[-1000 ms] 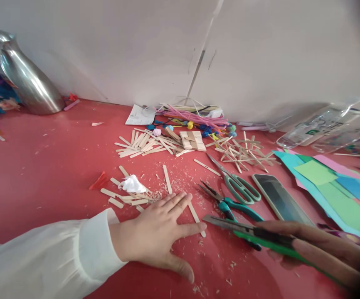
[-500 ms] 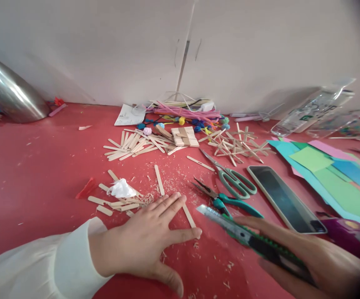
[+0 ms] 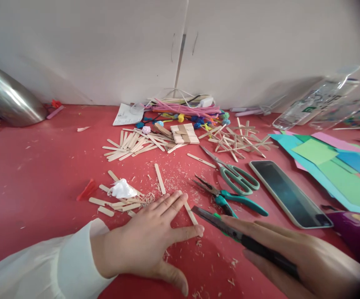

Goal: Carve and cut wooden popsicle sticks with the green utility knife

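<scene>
My left hand [image 3: 150,238] lies flat on the red table [image 3: 43,178], fingers spread, pinning a wooden craft stick [image 3: 190,212] under its fingertips. My right hand [image 3: 298,259] grips a green utility knife [image 3: 230,226]. The knife's blade tip sits right beside the stick, near my left index finger. Wood shavings lie scattered around the stick.
Teal pliers [image 3: 230,198], green scissors [image 3: 234,174] and a phone [image 3: 289,193] lie just beyond the knife. Piles of craft sticks [image 3: 136,145], pink pipe cleaners [image 3: 186,110], coloured paper [image 3: 332,166], a crumpled white tissue [image 3: 122,189] and a steel jug [image 3: 5,97] surround them.
My right hand brought the knife leftward and lower until its blade tip reached the stick. My left hand stayed flat on the stick. The camera shifted slightly.
</scene>
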Demonstrator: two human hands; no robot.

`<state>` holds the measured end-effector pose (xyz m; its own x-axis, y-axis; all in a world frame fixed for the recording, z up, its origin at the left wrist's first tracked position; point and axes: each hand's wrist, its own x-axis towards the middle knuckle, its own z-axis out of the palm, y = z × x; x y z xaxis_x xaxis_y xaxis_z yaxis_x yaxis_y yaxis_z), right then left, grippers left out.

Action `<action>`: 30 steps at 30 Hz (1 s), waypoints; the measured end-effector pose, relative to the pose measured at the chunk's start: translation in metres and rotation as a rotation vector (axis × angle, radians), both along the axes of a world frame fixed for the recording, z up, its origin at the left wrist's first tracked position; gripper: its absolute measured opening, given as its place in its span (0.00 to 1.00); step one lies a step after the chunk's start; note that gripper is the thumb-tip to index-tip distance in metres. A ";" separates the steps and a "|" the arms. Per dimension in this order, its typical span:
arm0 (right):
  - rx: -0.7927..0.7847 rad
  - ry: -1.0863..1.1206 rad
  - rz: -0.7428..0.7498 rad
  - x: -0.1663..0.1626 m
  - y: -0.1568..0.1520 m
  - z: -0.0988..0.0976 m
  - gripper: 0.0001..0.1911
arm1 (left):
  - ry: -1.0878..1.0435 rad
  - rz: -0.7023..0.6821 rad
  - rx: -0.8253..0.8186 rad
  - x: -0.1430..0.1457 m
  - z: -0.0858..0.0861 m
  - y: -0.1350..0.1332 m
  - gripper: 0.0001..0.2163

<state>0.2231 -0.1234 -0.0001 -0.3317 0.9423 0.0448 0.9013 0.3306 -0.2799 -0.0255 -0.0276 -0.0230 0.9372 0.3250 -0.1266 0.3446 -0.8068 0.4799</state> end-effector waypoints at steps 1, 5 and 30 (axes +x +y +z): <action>-0.002 0.009 -0.009 -0.001 -0.001 -0.001 0.30 | -0.001 0.003 0.001 0.000 0.000 0.000 0.38; -0.073 0.031 -0.055 -0.004 -0.003 0.000 0.28 | -0.006 0.004 -0.002 0.000 0.001 0.000 0.38; -0.040 -0.003 -0.045 -0.017 0.002 0.008 0.27 | -0.031 -0.003 0.006 -0.001 0.001 0.000 0.39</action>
